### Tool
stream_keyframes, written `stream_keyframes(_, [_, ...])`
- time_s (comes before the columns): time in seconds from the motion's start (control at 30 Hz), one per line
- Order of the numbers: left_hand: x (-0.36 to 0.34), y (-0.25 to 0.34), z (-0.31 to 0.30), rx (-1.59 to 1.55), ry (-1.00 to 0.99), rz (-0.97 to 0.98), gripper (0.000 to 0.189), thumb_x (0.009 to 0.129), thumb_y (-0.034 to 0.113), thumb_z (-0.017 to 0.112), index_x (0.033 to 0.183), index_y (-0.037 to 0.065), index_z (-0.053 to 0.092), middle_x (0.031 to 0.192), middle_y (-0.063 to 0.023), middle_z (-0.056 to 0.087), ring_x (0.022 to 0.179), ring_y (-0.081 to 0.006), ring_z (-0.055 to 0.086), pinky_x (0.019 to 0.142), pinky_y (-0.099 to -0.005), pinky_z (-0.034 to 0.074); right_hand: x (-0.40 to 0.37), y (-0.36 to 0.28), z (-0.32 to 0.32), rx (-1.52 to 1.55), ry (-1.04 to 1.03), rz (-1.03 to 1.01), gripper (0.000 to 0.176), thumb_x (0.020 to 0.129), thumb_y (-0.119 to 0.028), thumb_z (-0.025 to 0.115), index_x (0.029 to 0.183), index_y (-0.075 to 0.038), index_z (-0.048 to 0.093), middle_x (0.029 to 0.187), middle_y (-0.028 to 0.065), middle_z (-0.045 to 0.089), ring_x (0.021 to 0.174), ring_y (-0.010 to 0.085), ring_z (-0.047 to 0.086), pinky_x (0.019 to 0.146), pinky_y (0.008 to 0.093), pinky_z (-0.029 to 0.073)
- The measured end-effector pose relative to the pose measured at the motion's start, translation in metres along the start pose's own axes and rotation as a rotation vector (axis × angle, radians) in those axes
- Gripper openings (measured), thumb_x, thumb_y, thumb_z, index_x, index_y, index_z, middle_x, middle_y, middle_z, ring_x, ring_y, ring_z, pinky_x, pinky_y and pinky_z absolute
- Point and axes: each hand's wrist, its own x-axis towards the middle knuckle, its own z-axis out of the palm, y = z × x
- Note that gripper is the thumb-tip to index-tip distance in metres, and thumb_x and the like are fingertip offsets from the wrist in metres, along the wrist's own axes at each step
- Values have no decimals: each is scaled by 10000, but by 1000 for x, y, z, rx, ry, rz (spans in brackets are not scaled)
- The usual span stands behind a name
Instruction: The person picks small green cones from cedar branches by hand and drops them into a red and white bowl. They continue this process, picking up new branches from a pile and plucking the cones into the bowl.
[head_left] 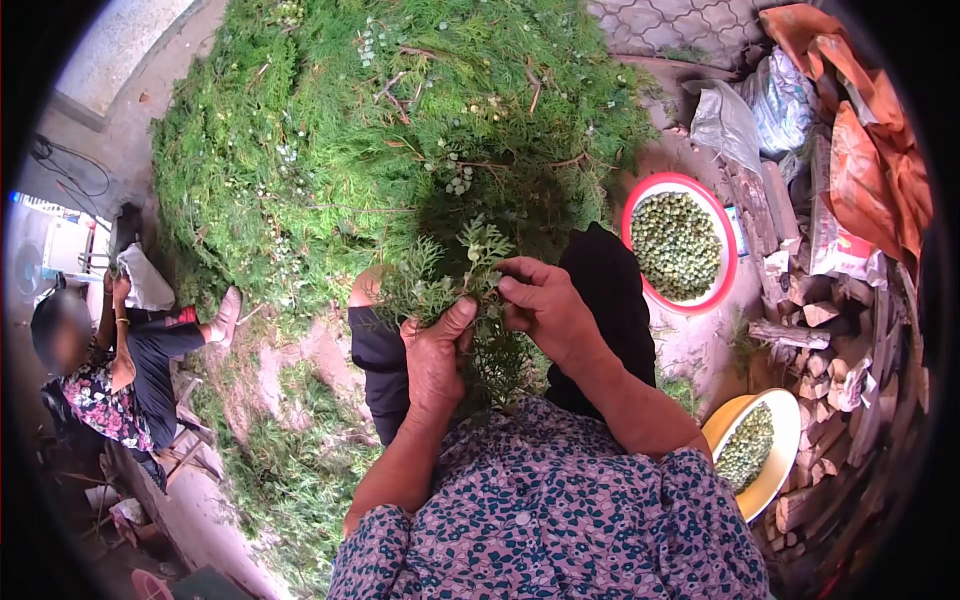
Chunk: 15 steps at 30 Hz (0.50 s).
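In front of my lap, my left hand [440, 350] is closed around a leafy evergreen sprig [420, 285] that carries small pale green cones. Thumb and fingers of my right hand [555, 310] pinch together at the right side of this sprig; whether a cone is between the fingertips cannot be made out. More green foliage hangs below my hands between my knees. Beyond them spreads a large heap of cut evergreen branches [330, 130], with clusters of the same pale cones [460, 180] showing in places.
To the right stand a red-rimmed basin [630, 235] of round green cones and a yellow basin [785, 420] holding more. Stacked firewood [820, 380], sacks [780, 100] and an orange tarp [870, 170] line the right side. Another person [120, 370] sits at left.
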Motion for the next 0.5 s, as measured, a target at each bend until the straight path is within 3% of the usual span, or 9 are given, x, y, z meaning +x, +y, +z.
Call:
stream_keyframes(0.1, [-1,1,2,0,22,-8,175,703,141,743,811,90,614,675,58,561,494,-36,402,430,-189,286,-1,-4,0,124,28,137,179,827,-63,569,982,25,551,721,2,521,524,57,419,454,195,310])
stream_keyframes(0.17, [-1,-1,0,1,36,-1,175,705,134,741,817,85,615,681,56,565,497,-36,405,431,-188,288,1,-6,-10,-3,-111,148,178,824,-67,557,973,30,552,691,3,501,512,56,409,440,203,303])
stream_keyframes(0.2, [1,-4,-3,-9,2,23,171,709,122,736,824,81,616,687,54,570,501,-35,410,433,-187,291,0,-9,-12,-4,-111,148,178,824,-67,557,973,30,552,691,3,501,512,56,409,440,203,303])
stream_keyframes(0.27, [2,-8,-6,-19,-31,45,168,712,111,731,832,76,617,693,51,574,506,-35,415,435,-186,294,-4,-17,-13,-291,-183,95,193,826,-93,545,972,33,546,610,-15,455,490,54,386,443,202,290])
stream_keyframes(0.37, [4,-8,-4,-20,-30,76,155,719,93,721,831,76,615,681,51,569,496,-34,394,434,-190,286,-6,-21,-11,-365,-198,92,183,820,-79,533,961,38,543,555,-30,412,454,58,361,428,208,271])
stream_keyframes(0.5, [9,-3,-12,15,22,89,142,723,88,717,804,86,601,642,64,534,461,-36,342,412,-199,255,-8,-23,-23,-282,-211,170,183,815,-77,535,964,31,540,623,-1,464,488,67,395,439,207,291])
